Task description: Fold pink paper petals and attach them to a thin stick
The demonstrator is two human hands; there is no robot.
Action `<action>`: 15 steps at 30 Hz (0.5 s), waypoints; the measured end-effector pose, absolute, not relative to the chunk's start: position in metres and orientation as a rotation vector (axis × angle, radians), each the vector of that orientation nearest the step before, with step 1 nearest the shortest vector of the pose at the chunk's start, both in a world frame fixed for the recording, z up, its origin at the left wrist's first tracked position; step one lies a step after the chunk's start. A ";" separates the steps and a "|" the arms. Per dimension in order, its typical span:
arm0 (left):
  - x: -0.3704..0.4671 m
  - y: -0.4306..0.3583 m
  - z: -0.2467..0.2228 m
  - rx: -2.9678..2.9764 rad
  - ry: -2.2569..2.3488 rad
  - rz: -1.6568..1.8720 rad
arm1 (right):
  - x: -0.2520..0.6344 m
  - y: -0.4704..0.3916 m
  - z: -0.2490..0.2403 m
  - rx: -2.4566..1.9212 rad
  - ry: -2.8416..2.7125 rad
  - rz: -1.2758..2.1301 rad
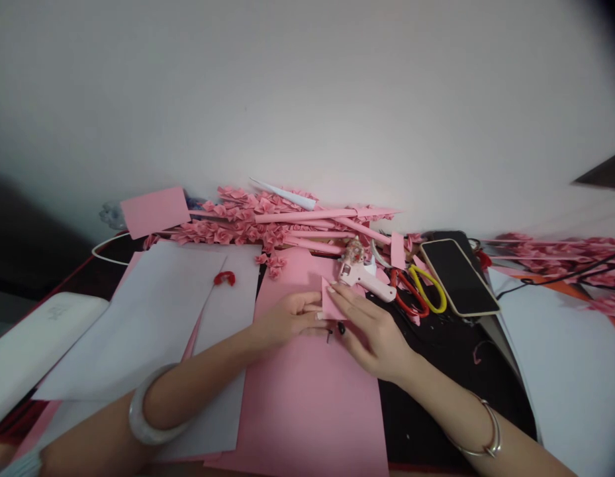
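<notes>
A small folded piece of pink paper (331, 306) is between my two hands, above a large pink sheet (312, 404). My left hand (287, 318) reaches in from the left, its fingertips and thumb pinching the paper's left edge. From the other side, my right hand (377, 331) presses its fingers together along the upper right of the paper; its thumb is tucked lower, near a small black object (341, 328). Parts of the paper are hidden under my right fingers. Just beyond them lies a pale pink glue gun (367, 278).
Scissors with red and yellow handles (429, 295) and a phone (461, 278) lie to the right. Pink paper flowers (228, 222) and rolled paper sticks (307, 216) line the wall. White sheets (148, 318) and a white device (49, 344) are on the left, more white sheets (565, 358) at right.
</notes>
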State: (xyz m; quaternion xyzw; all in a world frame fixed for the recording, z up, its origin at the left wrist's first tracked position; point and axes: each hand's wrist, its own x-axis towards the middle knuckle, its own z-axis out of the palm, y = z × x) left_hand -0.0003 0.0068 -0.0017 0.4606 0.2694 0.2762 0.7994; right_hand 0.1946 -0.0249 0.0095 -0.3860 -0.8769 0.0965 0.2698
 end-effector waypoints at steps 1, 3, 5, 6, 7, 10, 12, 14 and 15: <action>-0.001 0.007 -0.001 0.998 0.588 0.592 | 0.196 -0.024 0.009 -1.070 -2.265 0.291; -0.001 0.006 0.001 1.021 0.609 0.579 | 0.197 -0.022 0.010 -1.184 -2.060 0.373; -0.001 0.006 0.003 1.036 0.617 0.555 | 0.197 -0.019 0.012 -1.319 -1.943 0.593; -0.001 0.005 0.005 1.043 0.617 0.543 | 0.197 -0.017 0.012 -1.362 -1.921 0.726; -0.001 0.004 0.006 1.053 0.618 0.530 | 0.196 -0.016 0.013 -1.384 -1.916 0.856; -0.002 0.003 0.007 1.091 0.630 0.477 | 0.194 -0.013 0.014 -1.337 -1.952 1.171; -0.003 0.003 0.005 1.099 0.618 0.444 | 0.192 -0.013 0.015 -1.289 -1.955 1.299; -0.004 0.004 0.001 1.085 0.598 0.425 | 0.192 -0.013 0.015 -1.268 -1.925 1.362; -0.004 0.004 -0.002 1.072 0.595 0.423 | 0.192 -0.013 0.015 -1.265 -1.905 1.375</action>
